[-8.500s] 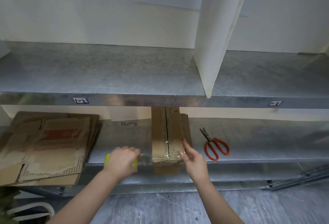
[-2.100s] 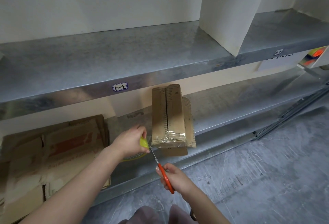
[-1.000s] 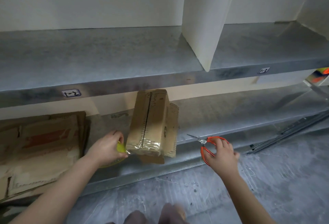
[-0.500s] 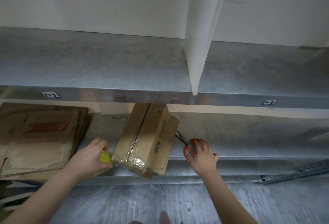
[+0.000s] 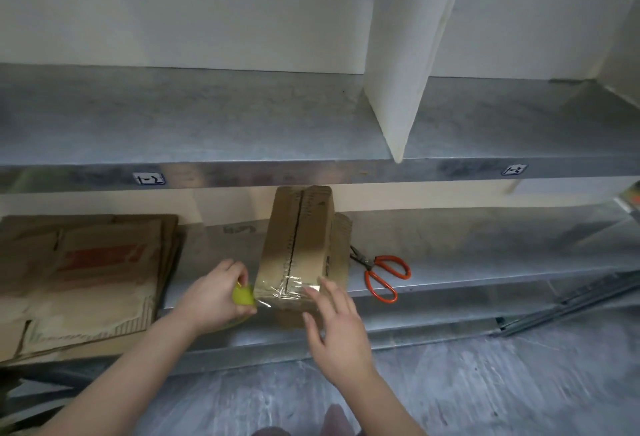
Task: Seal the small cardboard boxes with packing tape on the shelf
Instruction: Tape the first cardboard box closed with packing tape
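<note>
A small cardboard box (image 5: 299, 238) stands on the lower metal shelf (image 5: 467, 262), its top seam running away from me. Clear packing tape (image 5: 289, 288) crosses its near end. My left hand (image 5: 211, 298) grips a yellow-green tape roll (image 5: 242, 295) just left of the box's near corner, and the roll is mostly hidden by the fingers. My right hand (image 5: 334, 324) has its fingers spread, and its fingertips lie on the taped near right corner of the box.
Orange-handled scissors (image 5: 379, 273) lie on the shelf right of the box. A stack of flattened cardboard (image 5: 79, 273) fills the shelf's left end. The upper shelf (image 5: 207, 124) overhangs with a white divider (image 5: 405, 54). Metal rails (image 5: 571, 300) lie at the lower right.
My right hand let go of the scissors, which now lie on the shelf, and moved left onto the box's taped end. The box has turned back straight. My left hand still holds the roll.
</note>
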A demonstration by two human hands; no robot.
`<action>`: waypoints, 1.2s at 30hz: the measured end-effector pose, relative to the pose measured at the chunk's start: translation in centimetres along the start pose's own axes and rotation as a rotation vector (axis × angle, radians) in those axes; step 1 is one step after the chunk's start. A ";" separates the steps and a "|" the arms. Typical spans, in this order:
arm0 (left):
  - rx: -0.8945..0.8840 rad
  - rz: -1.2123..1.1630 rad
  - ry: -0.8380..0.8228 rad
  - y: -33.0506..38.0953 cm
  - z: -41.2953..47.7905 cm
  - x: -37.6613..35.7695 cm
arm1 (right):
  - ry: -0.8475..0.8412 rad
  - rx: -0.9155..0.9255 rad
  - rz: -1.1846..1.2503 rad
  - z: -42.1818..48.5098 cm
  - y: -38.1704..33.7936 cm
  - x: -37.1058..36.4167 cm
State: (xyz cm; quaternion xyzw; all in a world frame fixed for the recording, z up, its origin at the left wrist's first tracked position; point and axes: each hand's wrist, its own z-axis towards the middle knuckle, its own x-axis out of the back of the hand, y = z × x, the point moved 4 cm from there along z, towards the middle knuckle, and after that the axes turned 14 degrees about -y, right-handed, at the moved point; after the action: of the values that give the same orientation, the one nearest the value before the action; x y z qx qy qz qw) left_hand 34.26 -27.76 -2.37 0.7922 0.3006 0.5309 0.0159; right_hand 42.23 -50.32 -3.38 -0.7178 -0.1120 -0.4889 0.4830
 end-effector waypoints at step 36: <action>-0.053 0.299 0.060 2.7 2.5 -1.7 | -0.013 -0.297 0.321 3.9 4.2 2.0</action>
State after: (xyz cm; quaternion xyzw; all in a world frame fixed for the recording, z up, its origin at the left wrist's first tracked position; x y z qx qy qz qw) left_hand 37.16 -30.10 -3.97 0.8112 0.1657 0.5584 -0.0514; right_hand 48.17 -49.97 -4.47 -0.7930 0.0738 -0.4122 0.4426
